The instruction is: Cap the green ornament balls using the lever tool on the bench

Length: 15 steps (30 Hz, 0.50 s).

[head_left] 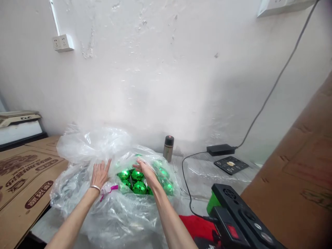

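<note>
Shiny green mirror-faceted ball ornaments [139, 187] lie inside a large clear plastic bag [121, 218], some showing bare through its opening and others through the film. My left hand [100, 175], with a bracelet at the wrist, rests on the crumpled film left of the balls, its fingers spread. Over the balls, at the bag's mouth, my right hand [145, 170] reaches in with its fingers stretched out and nothing visibly gripped. A magenta ribbon [113, 188] lies on the film between the hands.
Behind the bag stands a dark-capped can [168, 148] by the wall. A black power adapter [220, 149] and a dark square plate [230, 165] lie to the right. A black device [241, 218] is at front right. Cardboard boxes [23, 169] flank the left, and brown cardboard [293, 166] the right.
</note>
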Tool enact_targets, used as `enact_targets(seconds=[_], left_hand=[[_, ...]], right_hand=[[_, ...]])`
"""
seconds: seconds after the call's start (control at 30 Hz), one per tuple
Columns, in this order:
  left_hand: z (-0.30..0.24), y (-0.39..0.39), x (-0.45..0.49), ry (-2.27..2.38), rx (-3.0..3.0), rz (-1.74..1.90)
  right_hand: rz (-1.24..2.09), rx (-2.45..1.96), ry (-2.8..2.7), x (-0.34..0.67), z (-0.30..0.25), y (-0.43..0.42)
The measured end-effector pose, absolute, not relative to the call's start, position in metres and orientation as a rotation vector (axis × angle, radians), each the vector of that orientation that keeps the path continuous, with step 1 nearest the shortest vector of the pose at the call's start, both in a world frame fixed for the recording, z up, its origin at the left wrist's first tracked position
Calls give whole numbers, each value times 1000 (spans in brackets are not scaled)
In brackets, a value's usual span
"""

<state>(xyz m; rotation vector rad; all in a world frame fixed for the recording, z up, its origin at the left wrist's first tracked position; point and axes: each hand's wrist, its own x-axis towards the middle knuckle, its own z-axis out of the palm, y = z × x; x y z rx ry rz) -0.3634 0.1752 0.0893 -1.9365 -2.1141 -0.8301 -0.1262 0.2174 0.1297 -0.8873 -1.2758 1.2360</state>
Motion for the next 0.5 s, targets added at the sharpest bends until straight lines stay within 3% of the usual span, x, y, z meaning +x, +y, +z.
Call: enact_targets(seconds=[0.17,0.33,0.4,0.5], left_hand=[[38,175,-367,-1708,-1906,-749],[42,156,-361,-1060,-2121,-596],[52,155,-347,-1132,-2462,-453],[62,166,-326,-1528,-2466,-438]], right_hand=[[1212,-1127,-1312,-124,105,246],[1096,-1228,-1468,-126,84,240],[1088,-1189,-1512,-135,81,232],[1137,-1081,-1538,-151,80,223]])
